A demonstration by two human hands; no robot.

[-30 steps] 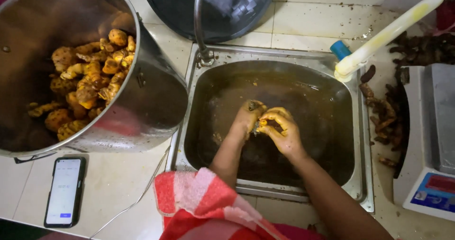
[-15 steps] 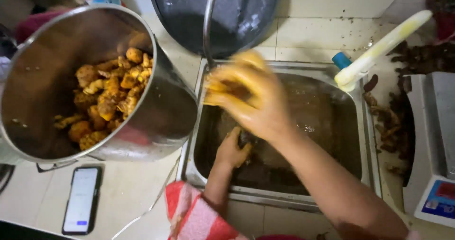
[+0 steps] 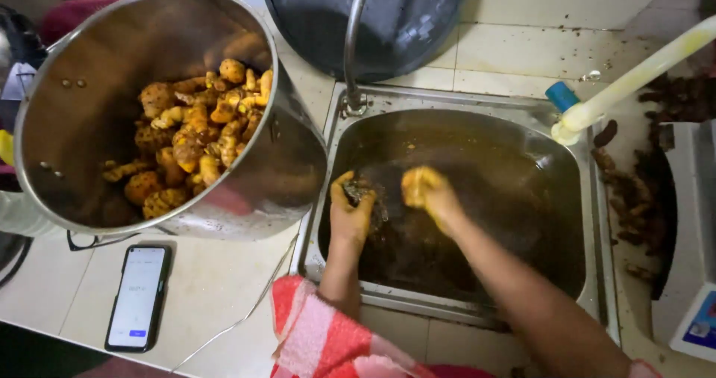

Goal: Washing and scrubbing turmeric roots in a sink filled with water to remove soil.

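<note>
Both my hands are down in a steel sink full of muddy brown water. My left hand, stained yellow, grips a dark dirty root near the sink's left wall. My right hand, also yellow, is curled just right of it over the water; whether it holds anything I cannot tell. A large steel pot left of the sink holds several washed yellow-orange turmeric roots.
A curved tap rises at the sink's back left. A dark round basin stands behind. A pale hose with a blue fitting crosses at right. Unwashed roots and a scale sit right. A phone lies on the counter.
My right hand, raised toward the pot half a second ago, has come back down into the sink beside my left hand. The view has shifted slightly right.
</note>
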